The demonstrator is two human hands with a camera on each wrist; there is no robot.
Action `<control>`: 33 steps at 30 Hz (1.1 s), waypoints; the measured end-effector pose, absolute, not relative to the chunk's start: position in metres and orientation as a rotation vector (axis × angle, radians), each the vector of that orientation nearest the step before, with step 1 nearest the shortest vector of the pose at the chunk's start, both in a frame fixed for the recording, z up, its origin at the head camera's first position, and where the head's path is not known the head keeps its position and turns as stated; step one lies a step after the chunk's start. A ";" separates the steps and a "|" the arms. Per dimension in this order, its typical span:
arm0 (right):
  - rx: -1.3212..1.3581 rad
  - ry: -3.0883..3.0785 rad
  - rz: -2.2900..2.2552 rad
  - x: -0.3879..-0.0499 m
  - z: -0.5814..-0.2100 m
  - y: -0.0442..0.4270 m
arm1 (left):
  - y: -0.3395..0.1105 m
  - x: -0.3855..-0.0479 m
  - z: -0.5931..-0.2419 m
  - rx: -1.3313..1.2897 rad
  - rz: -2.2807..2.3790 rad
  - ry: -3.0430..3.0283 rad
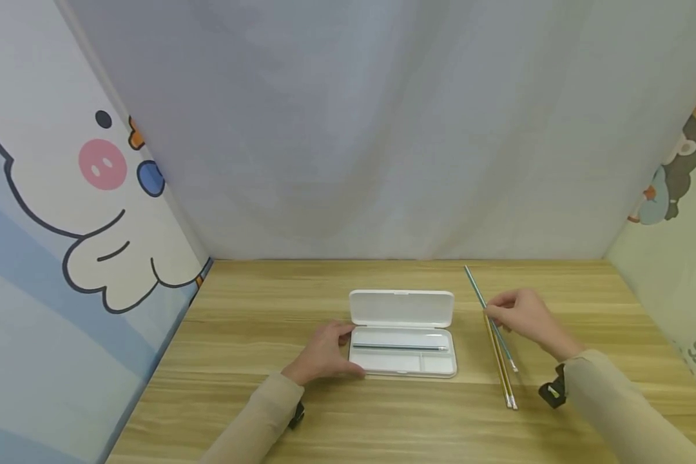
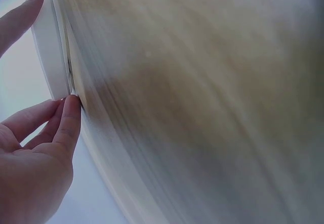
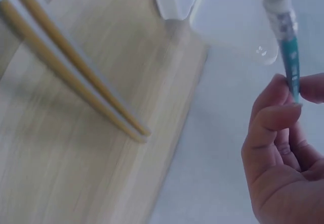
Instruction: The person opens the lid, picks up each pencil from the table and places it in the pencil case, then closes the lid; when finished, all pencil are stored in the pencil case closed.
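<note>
A white pencil case [image 1: 385, 364] lies with its lid [image 1: 401, 308] raised at the back. One teal pencil [image 1: 397, 348] lies lengthwise inside it. My left hand [image 1: 323, 353] holds the case's left end, thumb by the front corner and fingers at the rear corner; in the left wrist view fingertips touch the case's edge [image 2: 50, 47]. To the right, my right hand [image 1: 523, 317] pinches a second teal pencil [image 1: 474, 283] between thumb and fingers, its white eraser end toward me. Two yellow pencils [image 1: 501, 374] lie just beneath it on the table.
The wood-grain table [image 1: 255, 419] ends at a pale curtain [image 1: 348, 161] behind. A cartoon-printed panel [image 1: 93, 212] stands on the left, and another printed panel [image 1: 661, 258] on the right.
</note>
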State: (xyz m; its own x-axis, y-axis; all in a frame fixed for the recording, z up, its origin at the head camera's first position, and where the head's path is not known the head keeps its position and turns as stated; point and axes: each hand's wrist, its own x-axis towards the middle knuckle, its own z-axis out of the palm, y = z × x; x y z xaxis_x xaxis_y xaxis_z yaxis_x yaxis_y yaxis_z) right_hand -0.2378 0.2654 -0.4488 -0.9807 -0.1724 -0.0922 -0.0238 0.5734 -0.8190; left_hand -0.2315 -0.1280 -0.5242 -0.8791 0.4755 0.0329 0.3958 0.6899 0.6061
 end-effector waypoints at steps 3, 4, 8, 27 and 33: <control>-0.217 2.645 -1.371 -0.239 -0.447 0.257 | -0.128 -0.232 -0.524 0.724 0.939 2.772; -0.240 2.640 -1.380 -0.239 -0.447 0.254 | -0.128 -0.232 -0.524 0.730 0.936 2.774; -0.335 2.610 -1.418 -0.241 -0.448 0.244 | -0.128 -0.233 -0.524 0.746 0.932 2.775; -0.840 2.615 -1.171 -0.245 -0.466 0.195 | -0.128 -0.233 -0.525 0.744 0.951 2.783; -0.859 2.629 -1.138 -0.245 -0.473 0.185 | -0.128 -0.234 -0.526 0.739 0.955 2.782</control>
